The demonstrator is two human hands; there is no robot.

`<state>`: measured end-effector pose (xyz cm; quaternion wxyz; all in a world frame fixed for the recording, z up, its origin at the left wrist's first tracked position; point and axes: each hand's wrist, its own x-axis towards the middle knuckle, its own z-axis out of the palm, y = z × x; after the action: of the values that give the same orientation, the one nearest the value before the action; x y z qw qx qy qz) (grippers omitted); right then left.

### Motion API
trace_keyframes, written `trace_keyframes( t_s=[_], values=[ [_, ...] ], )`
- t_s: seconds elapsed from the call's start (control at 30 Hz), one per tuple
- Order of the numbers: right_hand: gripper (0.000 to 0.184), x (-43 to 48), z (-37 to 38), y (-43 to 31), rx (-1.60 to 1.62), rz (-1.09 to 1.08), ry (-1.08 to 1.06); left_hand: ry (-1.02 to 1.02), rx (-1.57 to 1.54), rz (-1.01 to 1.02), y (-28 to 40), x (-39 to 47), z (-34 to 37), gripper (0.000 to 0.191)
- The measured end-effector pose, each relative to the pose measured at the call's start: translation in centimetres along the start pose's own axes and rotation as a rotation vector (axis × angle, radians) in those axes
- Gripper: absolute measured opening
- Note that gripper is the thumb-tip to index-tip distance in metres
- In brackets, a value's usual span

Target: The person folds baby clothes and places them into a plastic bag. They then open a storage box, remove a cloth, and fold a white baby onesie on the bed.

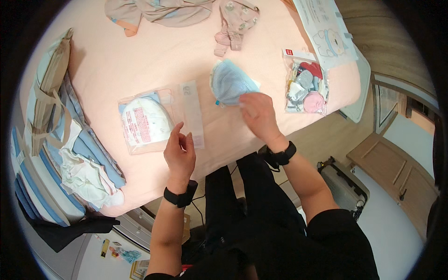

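Observation:
On the pink bedspread (157,63), my left hand (180,152) hovers with bent, parted fingers and holds nothing. Beside it lies a clear plastic bag (192,115) with a folded white item (148,120), printed in red, and a blue cloth inside. My right hand (258,115), slightly blurred, is at the lower right edge of a blue striped cloth item (231,82) with a small blue tag; whether its fingers touch or grip the cloth cannot be told. A clear zip bag of small, colourful fabric items (306,87) lies farther right.
Patterned baby clothes (239,17) and a beige garment (168,12) lie at the far side. A printed plastic pouch (329,38) is at the upper right. Folded clothes (87,175) and a beige strapped bag (50,77) line the left. A suitcase (344,185) stands on the floor, right.

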<state>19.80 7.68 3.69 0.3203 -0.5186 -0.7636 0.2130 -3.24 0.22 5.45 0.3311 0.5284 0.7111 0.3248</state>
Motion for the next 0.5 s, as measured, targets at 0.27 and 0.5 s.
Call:
trace_keyframes(
  t_s=[0.27, 0.5],
  values=[
    [0.025, 3.9, 3.8, 4.3, -0.087, 0.313, 0.122, -0.126, -0.089, -0.060, 1.1, -0.6, 1.4, 0.027],
    [0.016, 5.5, 4.3, 6.0, -0.131, 0.266, -0.014, -0.139, -0.175, -0.133, 2.6, 0.0, 2.4, 0.023]
  ],
)
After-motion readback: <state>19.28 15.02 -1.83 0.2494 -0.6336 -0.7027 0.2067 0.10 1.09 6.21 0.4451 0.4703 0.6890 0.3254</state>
